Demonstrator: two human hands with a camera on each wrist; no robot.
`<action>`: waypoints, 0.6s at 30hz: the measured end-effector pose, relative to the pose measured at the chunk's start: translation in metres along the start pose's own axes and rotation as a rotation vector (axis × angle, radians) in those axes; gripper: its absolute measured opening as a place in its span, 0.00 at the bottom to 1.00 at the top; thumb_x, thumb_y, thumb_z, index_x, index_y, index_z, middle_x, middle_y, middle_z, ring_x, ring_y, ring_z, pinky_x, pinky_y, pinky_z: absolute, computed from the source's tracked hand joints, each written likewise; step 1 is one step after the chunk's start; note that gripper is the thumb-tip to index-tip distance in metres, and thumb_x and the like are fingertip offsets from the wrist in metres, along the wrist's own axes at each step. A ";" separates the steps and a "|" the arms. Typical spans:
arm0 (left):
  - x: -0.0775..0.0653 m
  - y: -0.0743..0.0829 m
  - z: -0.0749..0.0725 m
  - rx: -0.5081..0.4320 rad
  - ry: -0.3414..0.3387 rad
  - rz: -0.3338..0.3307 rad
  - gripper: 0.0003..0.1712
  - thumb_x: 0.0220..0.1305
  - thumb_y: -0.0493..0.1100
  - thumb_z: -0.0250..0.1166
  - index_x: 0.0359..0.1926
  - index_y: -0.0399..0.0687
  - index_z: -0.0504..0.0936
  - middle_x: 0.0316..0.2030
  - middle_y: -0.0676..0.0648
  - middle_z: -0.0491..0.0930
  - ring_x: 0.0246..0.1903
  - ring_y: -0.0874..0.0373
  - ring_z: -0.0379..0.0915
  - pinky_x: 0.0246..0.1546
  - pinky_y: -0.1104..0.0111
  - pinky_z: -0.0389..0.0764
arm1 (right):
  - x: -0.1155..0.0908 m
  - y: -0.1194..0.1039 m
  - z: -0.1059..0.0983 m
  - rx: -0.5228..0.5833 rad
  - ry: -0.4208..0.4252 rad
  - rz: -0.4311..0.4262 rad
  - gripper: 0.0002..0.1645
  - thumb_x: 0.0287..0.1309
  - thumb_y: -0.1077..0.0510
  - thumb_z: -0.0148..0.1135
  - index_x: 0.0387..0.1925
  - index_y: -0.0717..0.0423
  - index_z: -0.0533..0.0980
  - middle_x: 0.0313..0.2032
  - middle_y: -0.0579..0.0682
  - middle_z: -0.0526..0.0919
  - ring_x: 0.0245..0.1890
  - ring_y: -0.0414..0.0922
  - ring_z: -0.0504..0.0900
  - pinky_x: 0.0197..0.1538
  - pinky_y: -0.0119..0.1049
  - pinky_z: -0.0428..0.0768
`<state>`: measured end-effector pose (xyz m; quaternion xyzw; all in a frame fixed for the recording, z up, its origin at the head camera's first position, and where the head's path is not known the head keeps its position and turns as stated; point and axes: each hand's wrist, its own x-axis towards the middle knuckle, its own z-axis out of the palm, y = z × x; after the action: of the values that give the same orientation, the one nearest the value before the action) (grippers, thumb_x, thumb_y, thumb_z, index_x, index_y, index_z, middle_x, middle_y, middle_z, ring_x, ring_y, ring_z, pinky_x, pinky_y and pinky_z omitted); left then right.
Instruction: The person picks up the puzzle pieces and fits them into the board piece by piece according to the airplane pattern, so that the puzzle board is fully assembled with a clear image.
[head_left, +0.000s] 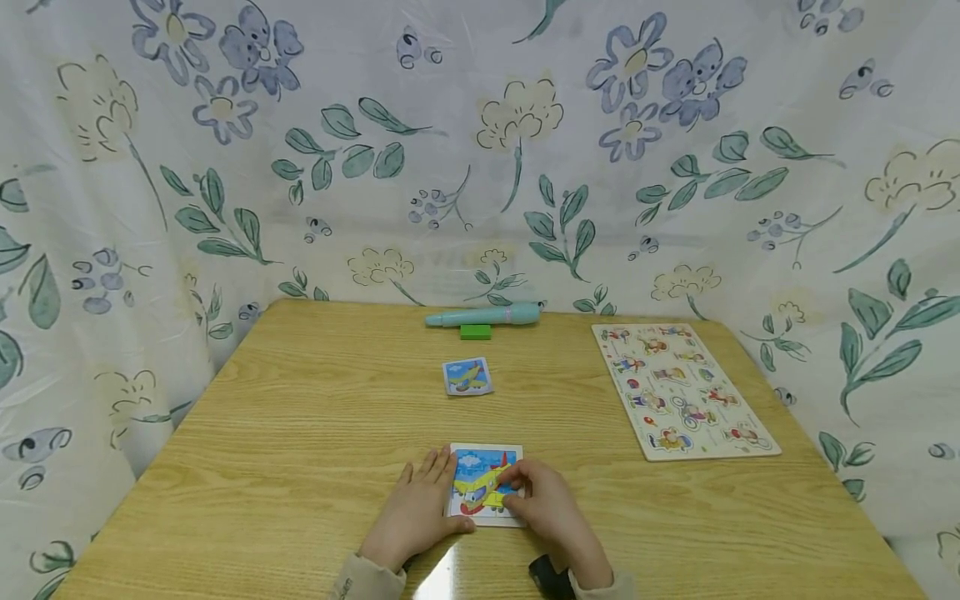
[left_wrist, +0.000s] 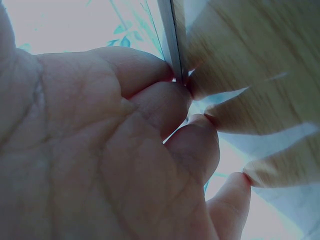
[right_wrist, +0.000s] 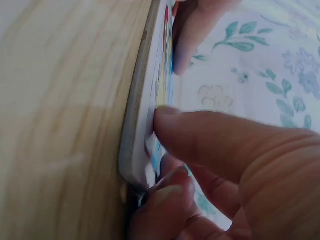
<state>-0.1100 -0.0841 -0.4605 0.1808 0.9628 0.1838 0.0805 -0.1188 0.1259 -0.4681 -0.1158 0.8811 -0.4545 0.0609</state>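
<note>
A small square jigsaw puzzle (head_left: 468, 460) with a yellow airplane on a blue sky lies in a white-edged tray (head_left: 504, 522) near the table's front. My left hand (head_left: 420, 508) rests flat along its left side, fingers extended, thumb by the lower-left corner. Over the puzzle's right part, my right hand (head_left: 551, 504) has bent fingers, with thumb and index finger pinching at a puzzle piece; the fingers mostly cover it. Close up in the right wrist view, the thumb (right_wrist: 195, 132) touches the puzzle's face near the tray's edge (right_wrist: 135, 125).
Behind the puzzle lies a small picture card (head_left: 467, 377) with a similar airplane. Farther back are a green block (head_left: 476, 332) and a teal pen-shaped object (head_left: 487, 315). A board with several cartoon figures (head_left: 678, 392) lies at the right. A floral curtain (head_left: 450, 167) hangs around the table.
</note>
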 end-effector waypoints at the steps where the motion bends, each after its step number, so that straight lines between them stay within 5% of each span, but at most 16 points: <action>1: 0.000 0.000 0.000 -0.001 0.000 -0.001 0.58 0.50 0.65 0.68 0.71 0.33 0.60 0.73 0.35 0.55 0.72 0.38 0.52 0.68 0.37 0.55 | 0.000 -0.001 0.001 -0.015 0.005 -0.003 0.10 0.49 0.66 0.67 0.36 0.57 0.81 0.32 0.49 0.79 0.25 0.37 0.68 0.26 0.26 0.67; 11: 0.002 -0.001 0.001 0.001 0.005 0.003 0.58 0.50 0.65 0.69 0.71 0.33 0.60 0.73 0.35 0.56 0.72 0.38 0.52 0.68 0.37 0.56 | 0.001 -0.002 0.002 -0.083 0.014 -0.016 0.09 0.50 0.65 0.68 0.36 0.55 0.81 0.33 0.47 0.77 0.31 0.38 0.70 0.31 0.26 0.68; 18: 0.001 0.001 0.003 0.021 -0.004 0.015 0.58 0.49 0.67 0.68 0.71 0.33 0.60 0.73 0.35 0.56 0.72 0.37 0.53 0.68 0.38 0.57 | 0.001 0.005 -0.005 0.052 -0.101 0.004 0.08 0.57 0.61 0.64 0.40 0.58 0.80 0.33 0.49 0.76 0.31 0.40 0.69 0.30 0.26 0.67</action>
<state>-0.1102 -0.0820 -0.4633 0.1895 0.9632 0.1737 0.0792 -0.1214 0.1328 -0.4691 -0.1350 0.8650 -0.4708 0.1091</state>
